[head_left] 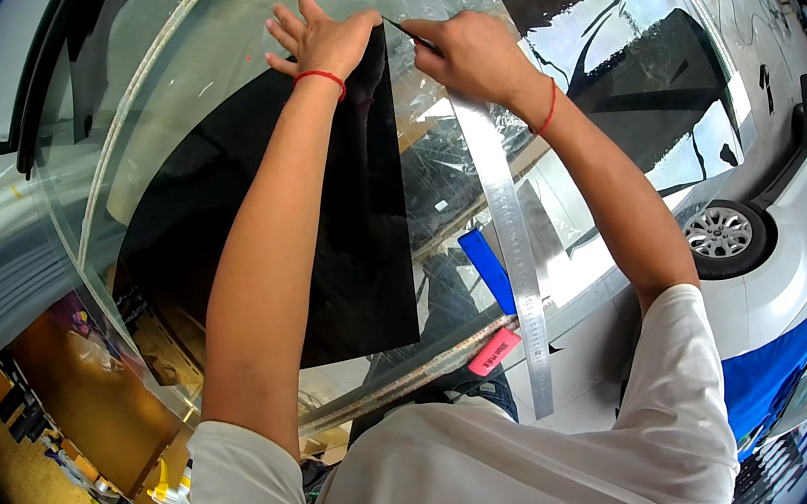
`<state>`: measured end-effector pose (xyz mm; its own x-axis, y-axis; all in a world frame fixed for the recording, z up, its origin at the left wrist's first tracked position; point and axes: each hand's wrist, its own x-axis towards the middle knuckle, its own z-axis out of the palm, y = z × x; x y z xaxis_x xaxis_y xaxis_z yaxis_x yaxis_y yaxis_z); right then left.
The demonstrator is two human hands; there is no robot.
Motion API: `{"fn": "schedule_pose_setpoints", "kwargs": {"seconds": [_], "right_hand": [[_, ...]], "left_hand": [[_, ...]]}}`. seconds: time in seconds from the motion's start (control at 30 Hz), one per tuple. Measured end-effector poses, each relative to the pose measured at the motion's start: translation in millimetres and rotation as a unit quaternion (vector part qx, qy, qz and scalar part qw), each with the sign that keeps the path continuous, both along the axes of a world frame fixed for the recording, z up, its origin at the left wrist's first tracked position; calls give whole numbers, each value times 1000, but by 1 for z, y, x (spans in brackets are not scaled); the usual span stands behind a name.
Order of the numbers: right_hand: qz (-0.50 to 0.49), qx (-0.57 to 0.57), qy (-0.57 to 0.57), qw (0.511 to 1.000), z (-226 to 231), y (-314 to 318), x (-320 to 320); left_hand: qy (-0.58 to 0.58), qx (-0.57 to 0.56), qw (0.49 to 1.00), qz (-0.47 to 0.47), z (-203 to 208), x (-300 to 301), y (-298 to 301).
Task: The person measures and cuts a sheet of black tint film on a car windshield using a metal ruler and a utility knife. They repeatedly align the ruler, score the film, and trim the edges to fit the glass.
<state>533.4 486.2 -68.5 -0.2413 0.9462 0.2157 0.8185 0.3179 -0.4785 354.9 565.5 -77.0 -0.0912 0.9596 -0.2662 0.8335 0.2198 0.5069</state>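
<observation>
A large black sheet of film (339, 220) with a straight right edge lies on a glass tabletop (189, 62). Fingers spread, my left hand (329, 41) rests at the far end of the sheet, its thumb stretched toward the top right corner. My right hand (480, 53) is closed around a slim black knife (417, 37), whose tip points at that same corner, close to my left thumb. Beneath my right wrist runs a long steel ruler (503, 199), apart from the sheet's edge and reaching past the near rim of the glass.
A blue flat tool (489, 272) and a pink-red block (494, 352) lie by the ruler near the front rim. More dark film (643, 71) covers the right side. Beyond it stands a white car (794, 234). Shelving with supplies (88, 391) is lower left.
</observation>
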Motion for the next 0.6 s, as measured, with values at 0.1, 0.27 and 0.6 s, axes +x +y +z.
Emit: {"fn": "schedule_pose_setpoints", "kwargs": {"seconds": [0.1, 0.27, 0.6], "right_hand": [[5, 6, -13, 1000, -3, 0, 0], [14, 16, -36, 999, -10, 3, 2], [23, 15, -56, 998, -9, 1, 1]], "left_hand": [[2, 4, 1000, -2, 0, 1, -1], [3, 20, 1000, -14, -2, 0, -2], [-4, 27, 999, -16, -9, -3, -1]]}}
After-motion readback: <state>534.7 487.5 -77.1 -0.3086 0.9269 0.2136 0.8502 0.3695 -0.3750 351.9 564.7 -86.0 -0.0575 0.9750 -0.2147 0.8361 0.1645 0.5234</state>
